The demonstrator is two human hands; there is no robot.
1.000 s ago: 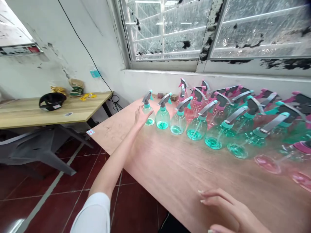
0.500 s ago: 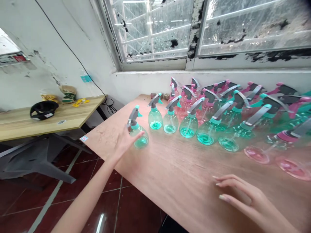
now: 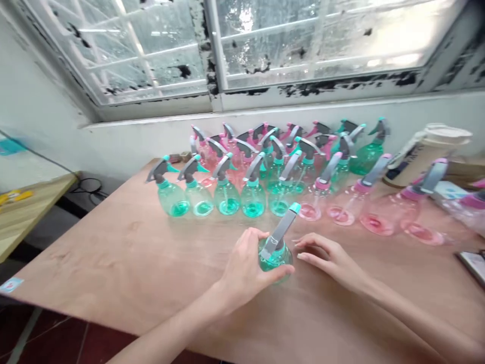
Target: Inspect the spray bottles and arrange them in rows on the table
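Spray bottle (image 3: 275, 260), green — clasped by left hand (image 3: 244, 268), right hand (image 3: 333, 260) loosely open beside it — might topple front-row bottles (image 3: 253, 199) if swung too far forward.

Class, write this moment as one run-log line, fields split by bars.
left hand: grips green bottle | right hand: beside it, empty | behind: front row of green and pink bottles | under: table

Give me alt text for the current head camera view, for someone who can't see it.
The left hand grips a green spray bottle, the right hand close beside it. Behind stand rows of green and pink spray bottles on a wooden table, below a window.
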